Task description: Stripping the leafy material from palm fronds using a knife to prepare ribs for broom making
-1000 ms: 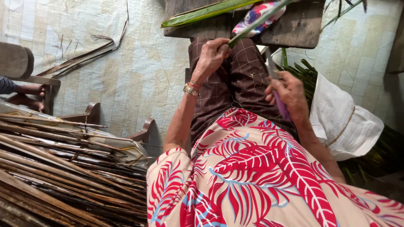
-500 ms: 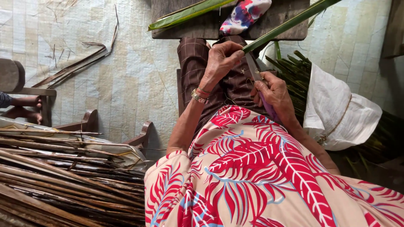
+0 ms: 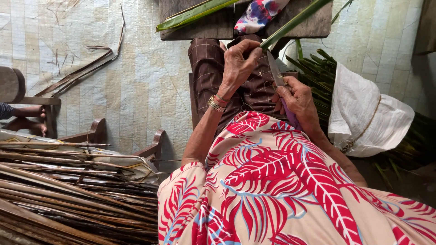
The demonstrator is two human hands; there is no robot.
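Note:
My left hand grips the base end of a long green leaf strip that runs up and to the right over a wooden bench. My right hand holds a knife with a purple handle; its blade points up, the tip close to the leaf end beside my left thumb. Both hands rest above my lap in brown checked trousers. A wristwatch and a red band sit on my left wrist.
A second green leaf and a patterned cloth lie on the bench. A bundle of green leaves in a white sack lies to the right. Dry brown stalks are piled at lower left. Another person's foot shows at far left.
My right hand has brought the knife up and leftward toward the leaf end held in my left hand. The leaf strip has swung a little to the right.

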